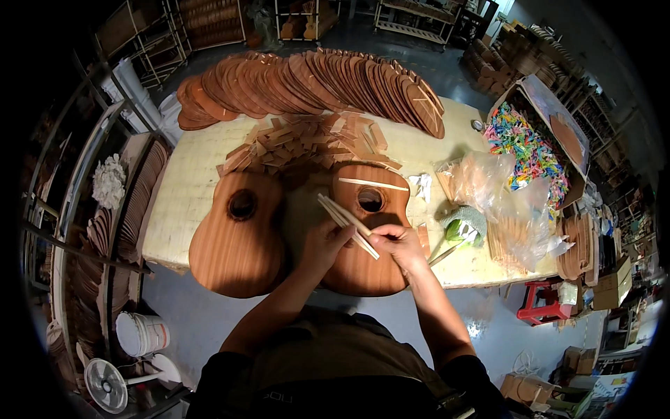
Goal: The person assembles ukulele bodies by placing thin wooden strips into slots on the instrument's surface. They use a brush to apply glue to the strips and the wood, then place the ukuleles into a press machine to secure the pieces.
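Note:
Thin pale wooden strips (pixel 338 211) cross between my two hands, above the right-hand of two brown ukulele-shaped soundboards. My left hand (pixel 326 244) is closed round the strips, its fingers partly hidden. My right hand (pixel 398 246) pinches the lower end of one strip between thumb and fingers. Under them lies the right soundboard (pixel 370 276), with a round sound hole and another pale strip (pixel 373 184) lying across it above the hole. To its left rests a second soundboard (pixel 237 262) with its own sound hole, and no strip shows on it.
Small wood pieces (pixel 300 143) are heaped behind the soundboards, before a long leaning row of thin wooden plates (pixel 314 84). At right are plastic bags (pixel 520 223), a jar with a brush (pixel 464 227) and a box of colourful clips (pixel 523 143). A red stool (pixel 541 304) stands beside the table.

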### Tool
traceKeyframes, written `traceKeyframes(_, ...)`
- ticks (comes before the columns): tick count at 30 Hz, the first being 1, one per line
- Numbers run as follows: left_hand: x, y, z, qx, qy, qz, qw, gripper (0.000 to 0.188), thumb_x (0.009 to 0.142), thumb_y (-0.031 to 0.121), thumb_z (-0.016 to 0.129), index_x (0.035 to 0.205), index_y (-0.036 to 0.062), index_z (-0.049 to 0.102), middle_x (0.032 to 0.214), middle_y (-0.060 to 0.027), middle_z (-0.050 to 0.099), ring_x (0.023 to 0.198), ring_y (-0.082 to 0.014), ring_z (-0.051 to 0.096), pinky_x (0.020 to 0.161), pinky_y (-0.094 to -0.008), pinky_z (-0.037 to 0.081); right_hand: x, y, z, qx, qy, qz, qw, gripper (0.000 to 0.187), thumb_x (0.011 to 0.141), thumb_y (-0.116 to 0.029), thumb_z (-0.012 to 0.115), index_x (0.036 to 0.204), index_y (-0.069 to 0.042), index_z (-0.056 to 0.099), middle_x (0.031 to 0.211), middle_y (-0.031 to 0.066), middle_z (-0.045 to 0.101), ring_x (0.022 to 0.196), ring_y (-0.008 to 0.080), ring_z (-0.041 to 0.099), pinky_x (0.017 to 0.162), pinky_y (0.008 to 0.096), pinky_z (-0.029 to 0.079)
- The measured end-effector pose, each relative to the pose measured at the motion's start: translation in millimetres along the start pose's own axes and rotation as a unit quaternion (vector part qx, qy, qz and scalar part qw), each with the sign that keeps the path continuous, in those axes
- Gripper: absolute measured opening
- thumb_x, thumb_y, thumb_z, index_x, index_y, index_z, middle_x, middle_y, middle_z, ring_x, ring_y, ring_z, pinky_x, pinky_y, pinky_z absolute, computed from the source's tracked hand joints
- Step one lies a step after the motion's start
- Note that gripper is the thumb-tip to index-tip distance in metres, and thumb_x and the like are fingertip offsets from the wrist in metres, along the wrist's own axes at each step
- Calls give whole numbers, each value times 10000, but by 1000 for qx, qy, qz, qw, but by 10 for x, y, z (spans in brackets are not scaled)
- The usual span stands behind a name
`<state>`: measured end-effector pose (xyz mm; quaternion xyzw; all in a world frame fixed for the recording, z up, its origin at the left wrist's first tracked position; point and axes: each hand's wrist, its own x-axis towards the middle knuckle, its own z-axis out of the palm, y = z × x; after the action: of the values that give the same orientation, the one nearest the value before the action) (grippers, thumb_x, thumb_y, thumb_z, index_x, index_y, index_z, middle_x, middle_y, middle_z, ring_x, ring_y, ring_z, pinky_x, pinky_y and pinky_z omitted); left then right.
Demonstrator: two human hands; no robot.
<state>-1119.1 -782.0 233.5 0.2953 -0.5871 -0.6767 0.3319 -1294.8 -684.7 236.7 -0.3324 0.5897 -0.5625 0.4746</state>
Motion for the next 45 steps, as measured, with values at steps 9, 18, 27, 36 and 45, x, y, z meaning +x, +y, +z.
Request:
traceKeyframes(9,-52,-304,-92,301,123,197,925,448,884,220,663,1246,-19,551,1028,-101,565,835,-153,569,703,-270,472,200,-11,-263,-520,130,-347,770,216,726,33,683,917,-55,730,804,78,624,800,256,577,675,356,501)
traceKeyframes(18,8,-445,-149,334,112,115,929,574,855,268,671,1299,-43,482,1240,-226,548,979,-307,598,818,-351,490,38,-9,-100,-519,244,-311,758,426,791,-81,667,1214,-69,617,996,129,608,969,307,544,818,415,466)
traceKeyframes(27,-9,-251,-6,324,109,108,934,509,857,208,666,1304,16,514,1094,-125,598,850,-231,612,738,-314,494,-79,387,-213,-679,277,-181,655,460,897,-274,534,1279,-19,546,1085,142,609,1033,340,536,908,461,416)
traceKeyframes(36,-42,-420,-80,383,154,124,902,501,842,291,679,1261,45,556,1150,-148,595,961,-310,606,820,-374,496,-96,331,-136,-629,238,-129,729,458,898,-221,531,1298,3,508,1105,243,588,1117,430,528,962,476,414)
traceKeyframes(45,-104,-194,-214,310,105,210,921,277,863,213,678,1064,27,636,1117,-131,630,1014,-275,604,809,-368,488,-231,-53,202,-463,145,-298,822,279,823,-60,647,1099,-18,660,1083,156,620,1008,330,552,893,391,426)
